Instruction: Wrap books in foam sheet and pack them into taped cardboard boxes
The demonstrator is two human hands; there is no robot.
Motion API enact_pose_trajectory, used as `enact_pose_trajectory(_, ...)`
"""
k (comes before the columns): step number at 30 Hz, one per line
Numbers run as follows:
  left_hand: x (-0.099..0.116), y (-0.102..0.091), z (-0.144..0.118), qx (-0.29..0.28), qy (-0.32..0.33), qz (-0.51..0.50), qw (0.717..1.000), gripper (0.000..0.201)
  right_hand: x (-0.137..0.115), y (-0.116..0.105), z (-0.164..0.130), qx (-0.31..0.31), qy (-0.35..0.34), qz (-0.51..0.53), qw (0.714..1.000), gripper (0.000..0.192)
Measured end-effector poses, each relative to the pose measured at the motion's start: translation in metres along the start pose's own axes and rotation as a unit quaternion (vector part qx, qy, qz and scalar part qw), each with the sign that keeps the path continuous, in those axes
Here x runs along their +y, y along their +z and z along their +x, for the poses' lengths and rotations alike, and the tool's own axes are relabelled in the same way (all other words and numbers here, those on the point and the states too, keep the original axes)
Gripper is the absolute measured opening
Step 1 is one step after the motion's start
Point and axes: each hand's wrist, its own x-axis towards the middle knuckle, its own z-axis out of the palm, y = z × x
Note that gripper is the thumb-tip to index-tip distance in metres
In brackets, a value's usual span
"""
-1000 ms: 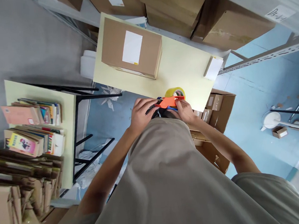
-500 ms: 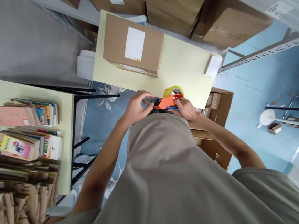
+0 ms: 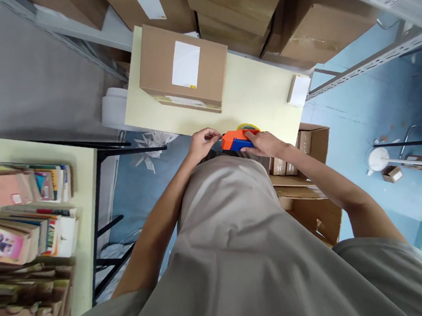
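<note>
One orange-and-blue tape dispenser (image 3: 237, 140) lies at the desk's (image 3: 257, 96) near edge, long axis running 9 to 3 o'clock, its yellowish roll toward 1. The right hand (image 3: 264, 144) grips it; the left hand (image 3: 203, 143) pinches closed at its 9 o'clock end, perhaps on tape. One labelled box (image 3: 182, 72) sits at 11.

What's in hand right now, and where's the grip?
The right hand grips the orange tape dispenser by its blue handle end; the left hand pinches near its front, contents unclear.
</note>
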Motion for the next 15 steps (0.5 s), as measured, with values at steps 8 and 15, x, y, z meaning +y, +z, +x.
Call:
enact_pose_trajectory(8, -0.032, -0.019, 0.053, 0.116, 0.011, -0.004, 0.993, 0.018, 0.070, 0.002, -0.017, 0.020, 0.154, -0.001, 0.988, 0.075)
enact_pose_trajectory(15, -0.032, 0.000, 0.080, 0.203, 0.014, -0.010, 0.979, 0.009, 0.082, 0.006, 0.015, 0.051, 0.187, -0.002, 0.981, 0.079)
